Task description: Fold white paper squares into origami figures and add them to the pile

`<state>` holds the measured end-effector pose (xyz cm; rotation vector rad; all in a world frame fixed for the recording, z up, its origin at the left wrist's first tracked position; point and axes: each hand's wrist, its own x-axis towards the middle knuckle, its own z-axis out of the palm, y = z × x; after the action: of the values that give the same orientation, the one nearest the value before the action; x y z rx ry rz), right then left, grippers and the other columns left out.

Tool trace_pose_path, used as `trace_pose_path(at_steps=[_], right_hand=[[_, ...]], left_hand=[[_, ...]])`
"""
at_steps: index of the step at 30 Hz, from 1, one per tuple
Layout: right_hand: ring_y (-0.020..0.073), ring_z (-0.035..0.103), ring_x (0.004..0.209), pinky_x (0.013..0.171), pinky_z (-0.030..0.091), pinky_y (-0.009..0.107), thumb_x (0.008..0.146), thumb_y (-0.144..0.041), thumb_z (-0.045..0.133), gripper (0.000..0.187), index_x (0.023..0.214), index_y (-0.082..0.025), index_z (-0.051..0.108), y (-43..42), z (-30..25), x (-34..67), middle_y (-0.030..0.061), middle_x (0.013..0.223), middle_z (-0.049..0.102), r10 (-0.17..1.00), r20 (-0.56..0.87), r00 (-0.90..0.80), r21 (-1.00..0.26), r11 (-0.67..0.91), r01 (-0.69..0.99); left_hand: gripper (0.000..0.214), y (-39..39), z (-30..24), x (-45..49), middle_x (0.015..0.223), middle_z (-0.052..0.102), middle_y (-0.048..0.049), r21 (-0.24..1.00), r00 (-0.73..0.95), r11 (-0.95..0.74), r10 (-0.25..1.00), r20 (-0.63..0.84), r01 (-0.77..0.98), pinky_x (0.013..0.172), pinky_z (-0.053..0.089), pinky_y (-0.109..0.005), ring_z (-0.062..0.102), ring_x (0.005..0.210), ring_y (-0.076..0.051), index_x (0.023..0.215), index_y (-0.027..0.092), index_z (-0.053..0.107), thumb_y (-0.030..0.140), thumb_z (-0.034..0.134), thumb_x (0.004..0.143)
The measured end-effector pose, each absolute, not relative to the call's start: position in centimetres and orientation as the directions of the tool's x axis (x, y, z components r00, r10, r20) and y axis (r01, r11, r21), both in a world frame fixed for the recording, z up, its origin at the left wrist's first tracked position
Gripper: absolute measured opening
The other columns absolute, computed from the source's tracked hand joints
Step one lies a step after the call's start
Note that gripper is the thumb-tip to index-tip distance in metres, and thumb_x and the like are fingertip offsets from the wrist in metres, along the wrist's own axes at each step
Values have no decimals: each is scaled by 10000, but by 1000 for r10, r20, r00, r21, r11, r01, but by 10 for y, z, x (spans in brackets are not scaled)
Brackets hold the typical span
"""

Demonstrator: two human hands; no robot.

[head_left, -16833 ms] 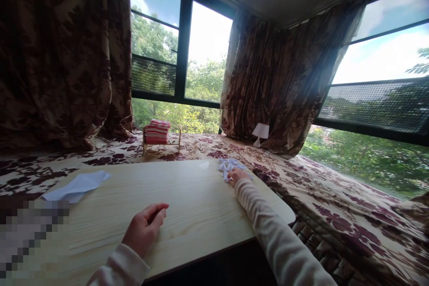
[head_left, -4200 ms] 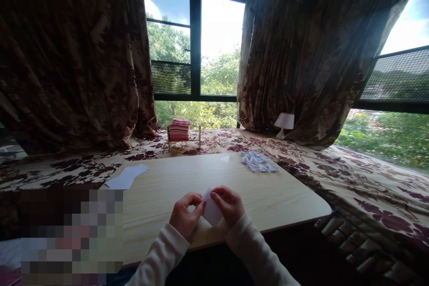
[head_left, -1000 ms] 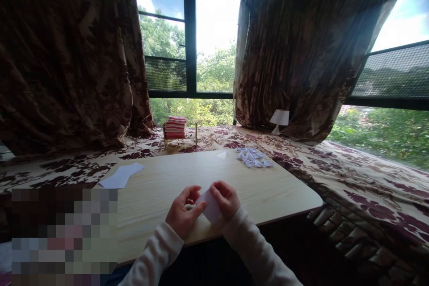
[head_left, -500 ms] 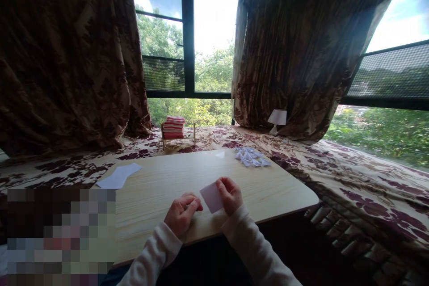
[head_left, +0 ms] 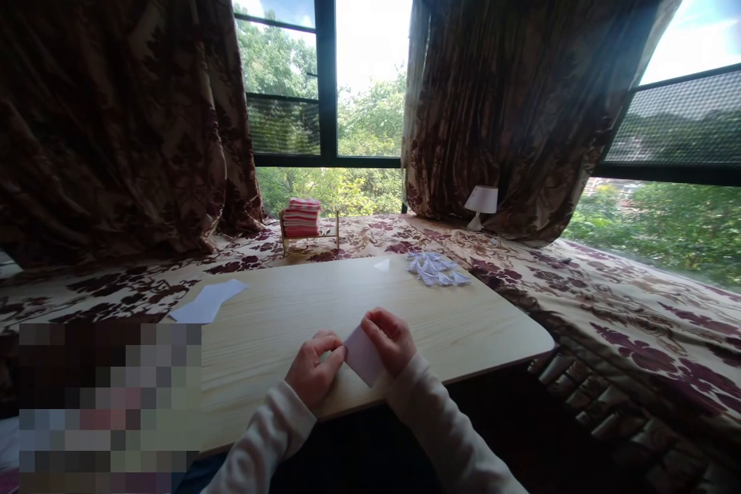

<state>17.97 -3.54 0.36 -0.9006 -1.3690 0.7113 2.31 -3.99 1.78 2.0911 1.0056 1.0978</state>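
A small square piece of white paper (head_left: 363, 356) is held up over the near edge of the table, tilted with one corner pointing down. My right hand (head_left: 391, 341) pinches it along its upper right side, thumb and fingers closed. My left hand (head_left: 316, 369) is curled, and its fingertips meet the paper's left corner in a pinch. Farther off on the table, several folded white paper pieces (head_left: 437, 268) lie grouped at the back right. White sheets of paper (head_left: 209, 301) rest at the left edge.
The pale wooden table (head_left: 278, 301) has a rounded right corner. Near its far edge lies a small white triangle (head_left: 382, 265). Beyond, on flowered cloth (head_left: 376, 230), stand a little rack (head_left: 310, 235) with folded striped cloths (head_left: 302, 217) and a small white lamp (head_left: 482, 201).
My left fingertips have come to the paper's left corner, where before there was a gap. My right hand has shifted slightly left, and the paper has turned a little.
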Motion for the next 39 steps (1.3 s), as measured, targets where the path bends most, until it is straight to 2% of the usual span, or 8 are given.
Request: trace_pose_path(at_steps=[6, 8, 13, 18, 20, 25, 32, 39], right_hand=[[107, 457, 568, 529, 372, 215, 738, -309, 556, 186, 623, -162, 552, -38, 8, 179, -21, 581, 502, 857, 503, 108, -862, 490, 130], [107, 458, 556, 505, 367, 212, 737, -338, 555, 205, 631, -163, 566, -36, 9, 179, -17, 580, 515, 866, 478, 148, -878, 469, 94], [120, 500, 562, 499, 393, 226, 746, -444, 516, 318, 764, -144, 620, -28, 7, 179, 13, 623, 575, 879, 402, 256, -906, 423, -31], [134, 518, 587, 508, 404, 232, 676, -404, 618, 290, 757, -126, 626, -28, 3, 161, 32, 655, 612, 922, 382, 62, -922, 385, -33], [132, 512, 569, 500, 404, 234, 654, -361, 640, 255, 732, -120, 615, -29, 2, 152, 25, 638, 607, 923, 384, 18, -920, 384, -75], [124, 508, 561, 512, 413, 238, 646, -276, 643, 176, 713, -124, 586, -27, 1, 145, 8, 609, 592, 917, 396, 51, -903, 399, -162], [155, 558, 588, 569, 447, 279, 606, -302, 686, 219, 715, -125, 619, -27, 2, 145, 26, 625, 635, 921, 384, 59, -889, 386, -247], [157, 558, 601, 567, 448, 277, 590, -292, 694, 220, 734, -140, 628, -31, 6, 142, 21, 646, 630, 914, 403, 33, -878, 397, -266]], left_hand=[[245, -42, 19, 24, 610, 524, -15, 731, 407, -565, 814, 415, 383, 662, 403, -276, 502, 675, -163, 511, 173, 528, 247, 468, 736], [261, -41, 19, 24, 611, 532, -19, 725, 392, -570, 813, 430, 387, 664, 405, -275, 505, 677, -165, 506, 174, 539, 259, 469, 743], [278, -35, 13, 19, 612, 543, -13, 747, 113, -512, 848, 517, 424, 652, 407, -271, 516, 667, -165, 553, 174, 558, 317, 464, 771], [251, -30, 8, 22, 676, 586, -19, 768, -62, -494, 824, 563, 408, 682, 416, -273, 543, 708, -173, 647, 172, 579, 355, 474, 781], [246, -30, 8, 25, 680, 586, -19, 755, -80, -513, 804, 589, 409, 688, 417, -273, 543, 713, -172, 638, 174, 573, 350, 478, 780], [240, -31, 9, 31, 681, 585, -18, 753, -94, -507, 801, 592, 419, 694, 414, -273, 543, 714, -169, 635, 175, 566, 348, 485, 781], [269, -32, 10, 33, 647, 608, -18, 782, -113, -468, 825, 553, 413, 667, 424, -276, 561, 684, -177, 613, 173, 576, 377, 488, 765], [293, -32, 12, 33, 632, 648, -19, 869, -117, -385, 892, 437, 309, 654, 433, -273, 582, 674, -187, 673, 153, 632, 408, 505, 745]])
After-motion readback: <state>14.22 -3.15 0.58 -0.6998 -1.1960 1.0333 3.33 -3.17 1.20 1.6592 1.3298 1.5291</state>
